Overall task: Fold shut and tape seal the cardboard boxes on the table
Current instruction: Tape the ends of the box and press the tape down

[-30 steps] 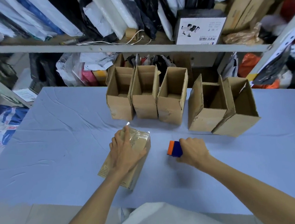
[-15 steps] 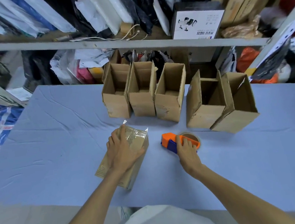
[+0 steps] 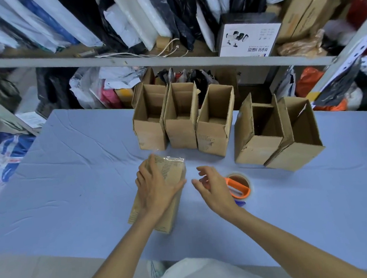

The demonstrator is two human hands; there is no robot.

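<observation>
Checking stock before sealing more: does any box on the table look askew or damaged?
Yes. The rightmost open box sits turned against its neighbour, out of line with the row of three; the neighbour's front edge looks scuffed and torn.

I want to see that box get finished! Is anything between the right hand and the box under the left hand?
Nothing visible. Only bare blue table lies between the right hand and the box. The tape dispenser lies on the hand's other side, away from the box.
</observation>
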